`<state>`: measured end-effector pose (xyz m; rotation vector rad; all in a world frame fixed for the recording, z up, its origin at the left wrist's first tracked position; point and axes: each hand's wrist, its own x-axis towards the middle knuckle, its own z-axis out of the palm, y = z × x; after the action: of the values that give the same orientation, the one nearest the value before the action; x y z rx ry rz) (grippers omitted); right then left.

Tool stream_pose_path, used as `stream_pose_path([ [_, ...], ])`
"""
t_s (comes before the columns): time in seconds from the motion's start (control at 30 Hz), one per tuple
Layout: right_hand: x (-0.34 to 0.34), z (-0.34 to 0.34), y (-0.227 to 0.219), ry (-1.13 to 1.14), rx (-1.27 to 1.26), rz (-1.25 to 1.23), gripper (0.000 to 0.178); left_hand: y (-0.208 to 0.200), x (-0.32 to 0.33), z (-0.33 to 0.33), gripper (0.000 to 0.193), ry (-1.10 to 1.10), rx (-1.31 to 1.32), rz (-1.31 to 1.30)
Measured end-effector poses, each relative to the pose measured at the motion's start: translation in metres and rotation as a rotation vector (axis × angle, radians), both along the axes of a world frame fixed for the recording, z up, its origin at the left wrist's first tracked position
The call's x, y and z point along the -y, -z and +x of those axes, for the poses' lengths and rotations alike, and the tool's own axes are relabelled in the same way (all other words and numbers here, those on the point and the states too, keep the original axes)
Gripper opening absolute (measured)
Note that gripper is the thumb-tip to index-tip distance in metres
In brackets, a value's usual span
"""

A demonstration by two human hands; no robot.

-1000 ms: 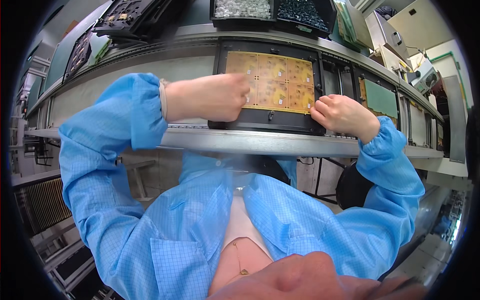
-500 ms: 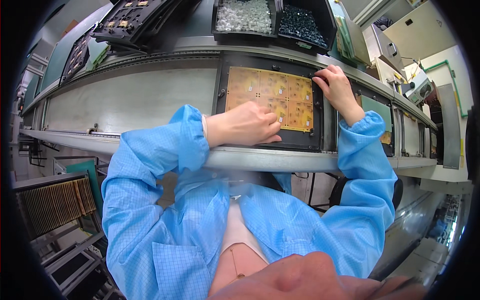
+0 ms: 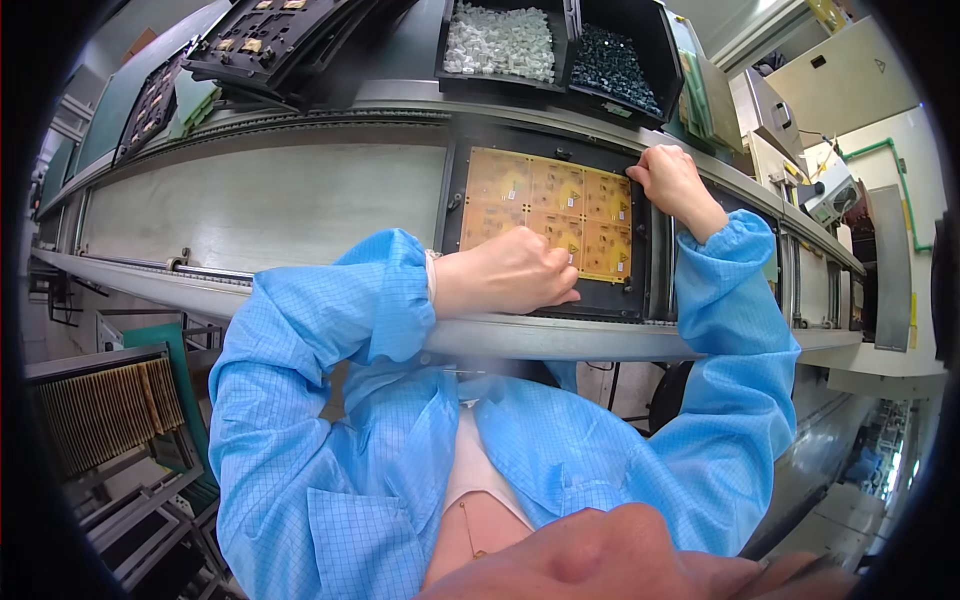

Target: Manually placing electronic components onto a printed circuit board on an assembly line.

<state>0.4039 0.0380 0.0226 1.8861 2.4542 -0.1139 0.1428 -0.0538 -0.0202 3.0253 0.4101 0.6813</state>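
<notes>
A yellow-orange circuit board panel (image 3: pixel 556 190), divided into several sections with small white labels, lies in a black carrier frame (image 3: pixel 455 185) on the rail line. My left hand (image 3: pixel 510 270) is closed with its fingers curled over the panel's near edge, covering its lower left part. What those fingertips grip, if anything, is hidden. At the frame's far right corner my right hand (image 3: pixel 672 185) pinches its thumb and fingers together by the panel's corner; I cannot make out what is between them. Small black clips (image 3: pixel 563 154) sit along the frame's border.
Beyond the rail stand two black bins, one of white small parts (image 3: pixel 500 42), one of dark small parts (image 3: pixel 615 72). Stacked black carriers (image 3: pixel 262 45) lie at the far left. A metal rail (image 3: pixel 560 338) runs along the near side. A slotted rack (image 3: pixel 110 415) stands lower left.
The whole view has shifted slightly, so the carrier sits a little further right and lower. My right fingers have drawn closer together at the corner. My left hand remains curled at the near edge.
</notes>
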Motion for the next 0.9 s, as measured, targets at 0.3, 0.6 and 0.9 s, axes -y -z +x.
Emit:
stream_pose_path([
  [0.3, 0.000, -0.013, 0.001, 0.075, -0.122, 0.010, 0.028, -0.017, -0.016, 0.006, 0.040, -0.305, -0.278, -0.348],
  [0.6, 0.021, -0.013, -0.011, 0.013, -0.233, 0.208, 0.025, -0.055, -0.064, -0.098, 0.041, -0.261, -0.159, -0.135],
  [0.9, 0.002, -0.051, 0.011, -0.388, -0.290, 0.321, 0.014, -0.038, -0.077, -0.100, 0.029, 0.047, -0.286, 0.150],
])
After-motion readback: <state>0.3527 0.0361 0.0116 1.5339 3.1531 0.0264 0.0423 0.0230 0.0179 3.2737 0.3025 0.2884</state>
